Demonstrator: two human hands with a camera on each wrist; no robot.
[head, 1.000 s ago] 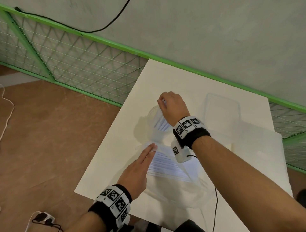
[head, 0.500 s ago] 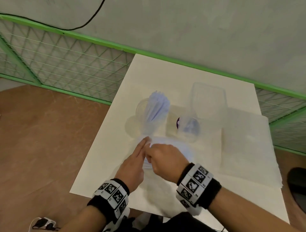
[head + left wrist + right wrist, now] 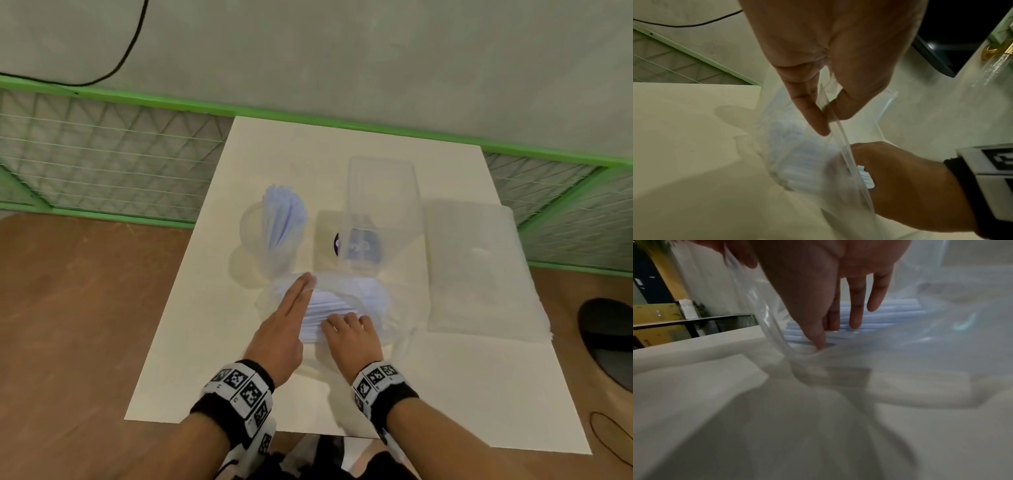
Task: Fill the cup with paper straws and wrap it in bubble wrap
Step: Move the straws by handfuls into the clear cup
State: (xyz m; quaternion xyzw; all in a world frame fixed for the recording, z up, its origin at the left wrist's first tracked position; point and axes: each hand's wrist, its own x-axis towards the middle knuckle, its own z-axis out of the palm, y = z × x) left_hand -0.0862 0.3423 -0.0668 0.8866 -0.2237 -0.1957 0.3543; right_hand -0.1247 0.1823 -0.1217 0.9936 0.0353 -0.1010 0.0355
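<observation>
A clear cup point(image 3: 274, 240) stands upright at the table's left middle, with a bundle of pale blue paper straws point(image 3: 284, 212) sticking out of it. Just in front lies a clear plastic bag point(image 3: 373, 308) with more straws point(image 3: 329, 308) inside. My left hand point(image 3: 301, 294) holds the bag's mouth; in the left wrist view thumb and forefinger pinch the bag's clear edge point(image 3: 826, 113). My right hand point(image 3: 346, 325) is inside the bag. Its fingers point(image 3: 855, 318) lie fairly straight on top of the straws point(image 3: 890, 313).
An empty clear tub point(image 3: 380, 198) stands behind the bag, with a purple item point(image 3: 337, 245) partly hidden behind it. A stack of bubble wrap sheets point(image 3: 479, 274) lies on the white table point(image 3: 205, 359) at the right. A green mesh fence point(image 3: 102, 154) runs behind.
My right hand has left the straws in the cup and come back into the bag. My left hand has stayed at the bag's mouth.
</observation>
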